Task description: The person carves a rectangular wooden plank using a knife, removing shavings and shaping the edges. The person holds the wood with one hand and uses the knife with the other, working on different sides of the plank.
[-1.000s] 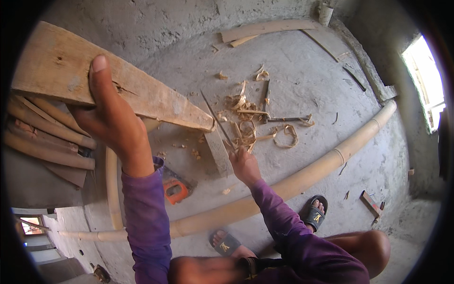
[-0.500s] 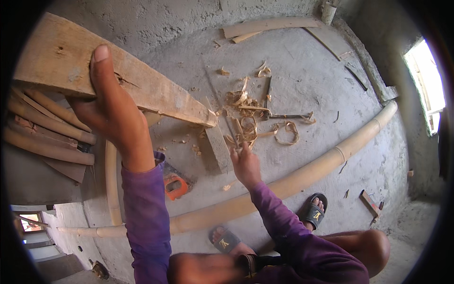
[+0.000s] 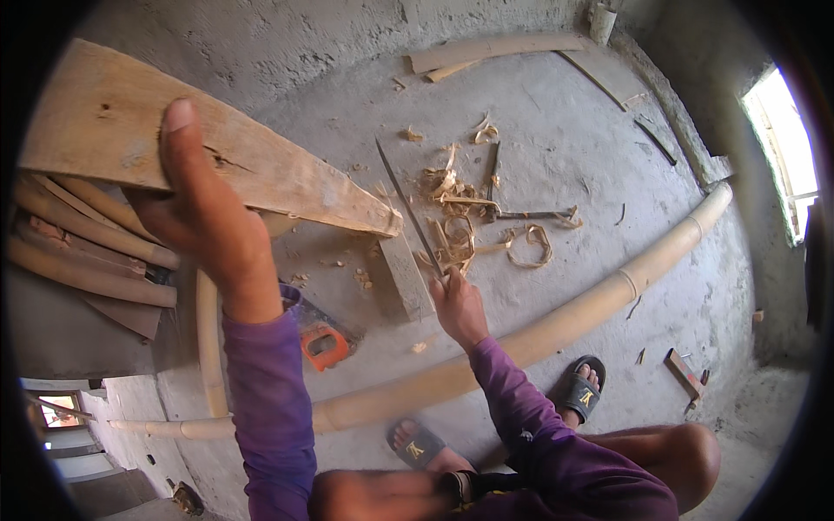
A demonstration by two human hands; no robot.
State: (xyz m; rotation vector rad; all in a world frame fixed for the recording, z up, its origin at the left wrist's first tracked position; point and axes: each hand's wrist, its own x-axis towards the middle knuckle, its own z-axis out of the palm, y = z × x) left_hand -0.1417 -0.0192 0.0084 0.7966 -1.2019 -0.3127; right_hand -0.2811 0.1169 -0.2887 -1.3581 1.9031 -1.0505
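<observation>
My left hand grips a wooden beam at the upper left, thumb across its face. The beam slants down to a chipped, narrower end beside a pale upright block. My right hand is closed round a long thin blade, which points up and away just right of that end; its handle is hidden in my fingers. Curled wood shavings and dark metal bars lie beyond the blade. A saw with an orange handle lies between my forearms.
A long bamboo pole crosses the floor before my sandalled feet. More bamboo is piled at the left. Boards lie by the back wall, a hammer-like tool at the right, near a bright window.
My right hand with the blade moved upright and back, blurred half a second ago, and is now slightly right of and lower than then. My left hand and the beam shifted only slightly.
</observation>
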